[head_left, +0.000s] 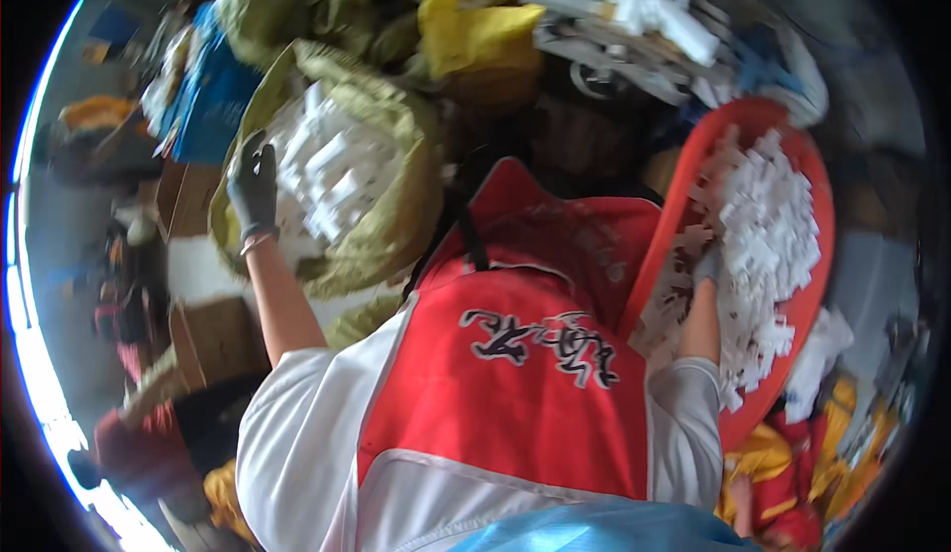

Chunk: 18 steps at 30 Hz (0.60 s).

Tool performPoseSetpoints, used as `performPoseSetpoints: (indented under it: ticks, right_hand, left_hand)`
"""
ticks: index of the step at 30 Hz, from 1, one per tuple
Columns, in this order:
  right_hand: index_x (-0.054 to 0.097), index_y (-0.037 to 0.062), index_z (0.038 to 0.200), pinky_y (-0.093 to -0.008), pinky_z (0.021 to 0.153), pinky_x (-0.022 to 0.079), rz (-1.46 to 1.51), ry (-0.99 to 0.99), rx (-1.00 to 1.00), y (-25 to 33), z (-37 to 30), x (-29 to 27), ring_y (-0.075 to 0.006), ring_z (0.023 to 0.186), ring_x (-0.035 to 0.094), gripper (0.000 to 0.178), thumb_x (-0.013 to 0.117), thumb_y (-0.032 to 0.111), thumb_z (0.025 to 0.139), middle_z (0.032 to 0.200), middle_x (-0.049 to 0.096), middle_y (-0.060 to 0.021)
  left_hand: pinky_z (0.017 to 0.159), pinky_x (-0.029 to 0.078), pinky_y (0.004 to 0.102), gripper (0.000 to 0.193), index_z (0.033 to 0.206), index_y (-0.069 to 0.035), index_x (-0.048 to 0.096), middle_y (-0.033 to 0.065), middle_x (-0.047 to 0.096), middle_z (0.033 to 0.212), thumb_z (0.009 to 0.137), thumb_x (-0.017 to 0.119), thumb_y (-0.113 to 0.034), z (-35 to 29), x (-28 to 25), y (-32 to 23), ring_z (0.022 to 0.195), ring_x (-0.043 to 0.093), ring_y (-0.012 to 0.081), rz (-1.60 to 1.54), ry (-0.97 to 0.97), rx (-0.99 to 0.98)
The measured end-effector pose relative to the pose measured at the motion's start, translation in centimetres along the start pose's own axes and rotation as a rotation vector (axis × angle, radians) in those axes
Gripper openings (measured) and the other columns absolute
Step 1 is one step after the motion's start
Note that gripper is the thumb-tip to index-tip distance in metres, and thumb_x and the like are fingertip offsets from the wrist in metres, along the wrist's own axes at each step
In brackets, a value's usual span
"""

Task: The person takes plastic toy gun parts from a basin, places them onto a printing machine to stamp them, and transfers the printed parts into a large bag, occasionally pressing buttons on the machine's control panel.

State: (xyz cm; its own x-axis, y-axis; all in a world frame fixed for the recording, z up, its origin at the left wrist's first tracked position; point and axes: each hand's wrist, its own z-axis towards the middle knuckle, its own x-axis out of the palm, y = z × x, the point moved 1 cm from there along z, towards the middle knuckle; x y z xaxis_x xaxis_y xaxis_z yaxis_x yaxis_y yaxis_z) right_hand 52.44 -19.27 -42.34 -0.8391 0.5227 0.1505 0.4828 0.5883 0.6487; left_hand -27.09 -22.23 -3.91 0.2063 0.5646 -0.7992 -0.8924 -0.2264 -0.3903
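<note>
My left hand [254, 187], in a grey glove with dark fingertips, is raised at the left rim of a green woven sack [414, 170]. Its fingers are apart and I see nothing held in them. Inside the sack lie many small white pieces [329, 161], some of them strip-shaped. On the right, a large red tub [684, 180] holds a heap of similar white pieces [768, 220]. My right hand [706, 265], also gloved in grey, reaches into this heap. The white pieces around it and its angle hide the fingers, so their grip does not show.
Behind the sack stand a yellow bag [483, 32], another green sack [282, 7] and a blue bag [213, 86]. Grey slatted material with white pieces on it is stacked beyond the tub [634, 27]. Cardboard boxes [220, 339] sit at left. Another person in red and yellow [792, 463] is at lower right.
</note>
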Motion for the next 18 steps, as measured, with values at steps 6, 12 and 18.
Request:
performPoseSetpoints:
  ticks: [6, 12, 18]
  right_hand:
    - [0.058, 0.0052, 0.109, -0.0421, 0.070, 0.050, -1.147, -0.231, -0.361, 0.1, -12.8, 2.3, -0.0343, 0.082, 0.065, 0.039, 0.067, 0.030, 0.080, 0.090, 0.066, -0.0183]
    - [0.054, 0.0159, 0.124, -0.0406, 0.072, 0.049, -0.972, -0.021, -0.825, -5.9, -19.4, 5.0, -0.0287, 0.079, 0.062, 0.037, 0.055, 0.027, 0.089, 0.089, 0.065, -0.0153]
    - [0.049, 0.0046, 0.128, -0.0353, 0.070, 0.051, -0.780, -0.148, -0.403, -6.7, -20.5, 5.5, -0.0217, 0.077, 0.061, 0.043, 0.052, 0.030, 0.093, 0.090, 0.062, -0.0129]
  left_hand:
    - [0.084, 0.050, 0.0324, 0.024, 0.112, -0.005, 0.064, 0.0108, 0.067, 0.109, 0.089, 0.060, -0.011, 4.4, 5.7, -11.0, 0.101, 0.064, 0.0229, -0.259, 0.111, 0.314]
    - [0.085, 0.049, 0.0321, 0.022, 0.106, -0.005, 0.066, 0.0132, 0.067, 0.104, 0.085, 0.062, -0.008, 6.7, 10.6, -23.6, 0.098, 0.064, 0.0267, -0.533, 0.215, 0.617]
    - [0.085, 0.048, 0.0362, 0.026, 0.107, -0.005, 0.064, 0.0153, 0.065, 0.103, 0.083, 0.063, -0.014, 8.7, 14.3, -30.9, 0.098, 0.061, 0.0323, -0.604, 0.284, 0.756]
